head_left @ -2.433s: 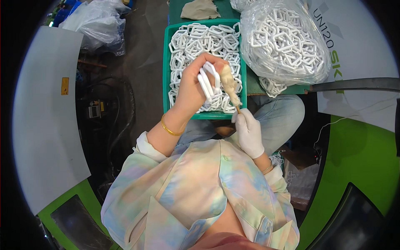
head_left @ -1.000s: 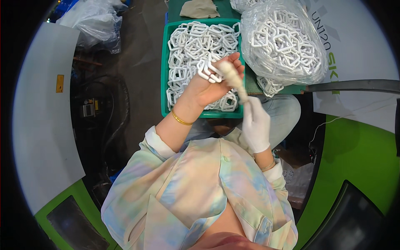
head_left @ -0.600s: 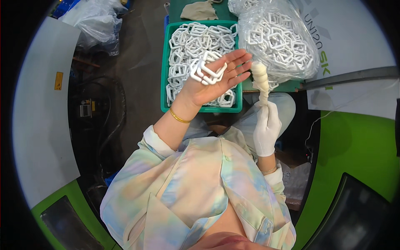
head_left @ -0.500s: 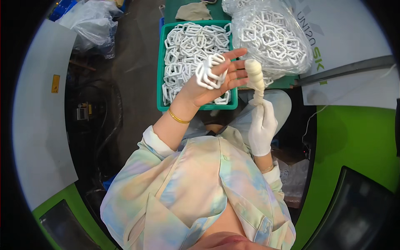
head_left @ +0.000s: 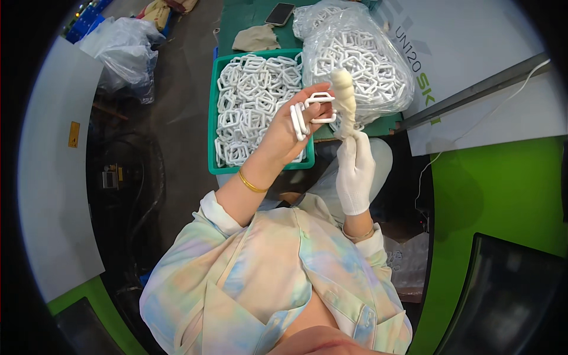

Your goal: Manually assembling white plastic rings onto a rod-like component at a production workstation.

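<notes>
Several white angular links (head_left: 298,122) held in bare left hand (head_left: 285,131), fingers (head_left: 312,90) partly curled around them, above green tray (head_left: 211,139) heaped with similar links (head_left: 259,89). Cream-wrapped rod (head_left: 344,97) gripped near lower end by white-gloved right hand (head_left: 356,168), fingers clamped together on it. Clear bag (head_left: 362,68) of links supported on green table (head_left: 244,15).

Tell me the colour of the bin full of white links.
Bluish green; the bin shows best in the head view.
</notes>
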### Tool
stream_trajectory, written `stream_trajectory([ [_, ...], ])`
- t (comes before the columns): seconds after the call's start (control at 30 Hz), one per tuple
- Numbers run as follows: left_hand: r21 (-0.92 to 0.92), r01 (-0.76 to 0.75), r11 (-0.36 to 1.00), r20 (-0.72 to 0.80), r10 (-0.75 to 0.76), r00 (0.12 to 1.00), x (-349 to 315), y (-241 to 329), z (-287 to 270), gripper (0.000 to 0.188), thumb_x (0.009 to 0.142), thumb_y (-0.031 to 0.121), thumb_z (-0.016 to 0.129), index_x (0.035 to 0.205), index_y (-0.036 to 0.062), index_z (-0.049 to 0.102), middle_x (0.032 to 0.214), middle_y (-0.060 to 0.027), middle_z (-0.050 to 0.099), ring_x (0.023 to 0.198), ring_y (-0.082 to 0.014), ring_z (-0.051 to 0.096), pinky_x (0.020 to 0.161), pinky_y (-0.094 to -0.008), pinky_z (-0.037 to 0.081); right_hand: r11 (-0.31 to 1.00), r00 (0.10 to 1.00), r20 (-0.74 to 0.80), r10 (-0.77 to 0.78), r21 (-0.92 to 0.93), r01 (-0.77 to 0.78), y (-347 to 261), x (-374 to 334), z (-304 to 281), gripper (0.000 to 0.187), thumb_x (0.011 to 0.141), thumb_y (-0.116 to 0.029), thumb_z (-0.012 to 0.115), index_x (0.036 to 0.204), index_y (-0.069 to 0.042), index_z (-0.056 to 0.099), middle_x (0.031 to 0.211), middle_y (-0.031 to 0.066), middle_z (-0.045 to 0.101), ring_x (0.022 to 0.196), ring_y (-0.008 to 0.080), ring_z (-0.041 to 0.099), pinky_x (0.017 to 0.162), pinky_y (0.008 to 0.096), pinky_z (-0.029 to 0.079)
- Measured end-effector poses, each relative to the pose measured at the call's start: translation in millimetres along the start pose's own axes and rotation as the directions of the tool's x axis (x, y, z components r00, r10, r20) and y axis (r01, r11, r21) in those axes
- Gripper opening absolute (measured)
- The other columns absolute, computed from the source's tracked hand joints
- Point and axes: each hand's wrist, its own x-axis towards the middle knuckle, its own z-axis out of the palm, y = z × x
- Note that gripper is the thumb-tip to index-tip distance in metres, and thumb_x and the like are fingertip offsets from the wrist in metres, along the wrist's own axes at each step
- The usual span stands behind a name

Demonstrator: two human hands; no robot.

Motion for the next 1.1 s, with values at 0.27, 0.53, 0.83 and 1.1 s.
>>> stream_trajectory([
  [0.27,-0.404,0.095,0.910,0.099,-0.060,0.993,21.4,4.4,-5.5,0.049,0.096,0.000,0.053,0.144,0.0020,0.042,0.147,-0.0181,0.045,0.137,-0.0332,0.043,0.114,-0.0472,0.039,0.978,0.988,-0.090,0.128,-0.153,-0.141,14.9,10.1,2.0,0.023,0.105,-0.017,0.044,0.104,0.000,0.059,0.073,-0.0022,0.048,0.065,0.0058,0.040,0.059,0.0236,0.036],
  [0.53,-0.414,0.073,0.907,0.116,-0.026,0.993,34.3,24.1,-25.7,0.053,0.098,0.002,0.050,0.149,0.0022,0.035,0.152,-0.0175,0.038,0.142,-0.0333,0.037,0.115,-0.0460,0.037,0.947,0.967,0.255,0.015,-0.315,0.068,-8.9,2.5,40.3,0.013,0.098,-0.008,0.050,0.102,-0.003,0.061,0.075,0.0200,0.056,0.063,0.0302,0.059,0.060,0.0360,0.046],
  [0.83,-0.372,0.067,0.926,0.102,-0.031,0.994,36.6,29.2,-35.6,0.056,0.098,0.004,0.051,0.150,0.0043,0.033,0.155,-0.0163,0.034,0.142,-0.0328,0.036,0.116,-0.0462,0.036,0.970,0.995,0.010,0.098,-0.225,-0.094,-7.5,22.6,22.5,0.015,0.100,-0.008,0.049,0.105,-0.001,0.061,0.074,0.0109,0.058,0.062,0.0156,0.051,0.060,0.0298,0.043],
  [1.1,-0.174,0.027,0.984,0.093,-0.011,0.996,41.1,33.3,-26.0,0.058,0.098,0.009,0.054,0.151,0.0015,0.032,0.154,-0.0187,0.036,0.142,-0.0318,0.037,0.115,-0.0437,0.034,0.964,0.999,-0.031,-0.017,-0.267,0.008,7.2,47.1,12.0,0.016,0.100,-0.012,0.051,0.108,-0.001,0.059,0.079,0.0221,0.060,0.069,0.0341,0.062,0.065,0.0355,0.048],
])
